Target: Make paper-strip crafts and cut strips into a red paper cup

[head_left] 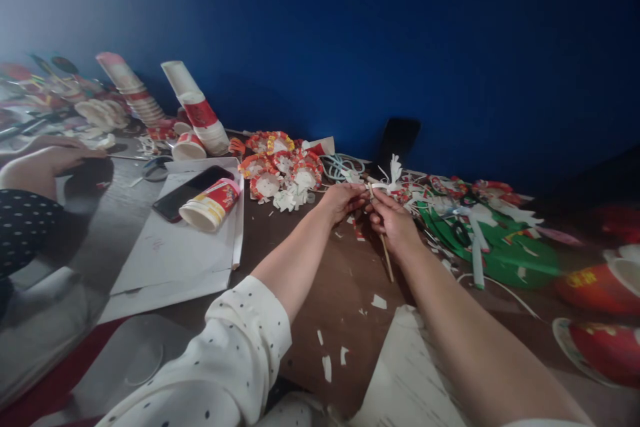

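Both my hands meet above the brown table around a thin wooden stick [387, 259], whose lower end slants down toward me. My right hand [397, 219] is closed on the stick near its top. Pinched fingers of my left hand [344, 200] come in from the other side at the same spot. White paper strips [395, 172] stick out just past my fingertips; whether they are fixed to the stick is hidden. Behind my left hand lie several flower-like pieces cut from paper cups [267, 185]. Small white paper scraps [379, 301] are scattered below my hands.
Left, a phone [186, 195] and a red-yellow paper cup [211, 205] lie on white paper sheets [165, 260]. Stacked cups [200, 113] lean near the blue wall. Another person's hand [45, 159] is far left. A green sheet [520, 257] with scraps and red cups [607, 350] lie right.
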Demonstrator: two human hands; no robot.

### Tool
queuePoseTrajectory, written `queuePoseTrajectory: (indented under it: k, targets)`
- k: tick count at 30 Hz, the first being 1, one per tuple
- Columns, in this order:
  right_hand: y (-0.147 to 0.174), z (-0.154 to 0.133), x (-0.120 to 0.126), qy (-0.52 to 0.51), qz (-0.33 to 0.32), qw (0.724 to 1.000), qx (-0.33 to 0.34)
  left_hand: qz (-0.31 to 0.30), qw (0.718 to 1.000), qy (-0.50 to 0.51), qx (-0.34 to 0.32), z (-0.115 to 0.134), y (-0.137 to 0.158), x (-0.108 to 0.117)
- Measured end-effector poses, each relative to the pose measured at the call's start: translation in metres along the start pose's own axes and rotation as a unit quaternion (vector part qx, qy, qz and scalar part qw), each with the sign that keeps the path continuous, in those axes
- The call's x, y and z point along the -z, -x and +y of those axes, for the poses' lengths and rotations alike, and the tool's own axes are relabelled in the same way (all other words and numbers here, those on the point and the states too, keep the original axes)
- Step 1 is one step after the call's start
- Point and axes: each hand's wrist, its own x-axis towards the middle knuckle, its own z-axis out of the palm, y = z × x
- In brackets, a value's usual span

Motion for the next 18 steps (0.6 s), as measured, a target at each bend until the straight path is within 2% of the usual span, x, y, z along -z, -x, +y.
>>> queuePoseTrajectory:
  k: [8,18]
  targets:
    - [0.0004,0.001,0.0021,0.014,-0.013,1.0,0.005,0.003,1.0,0.007,-0.003,-0.0009,-0.001,0.0004]
    - [0.0035,0.0049,0.0028,0.053,0.005,0.998,0.032,0.022,0.999,-0.029,-0.012,-0.0034,-0.0007,-0.0024]
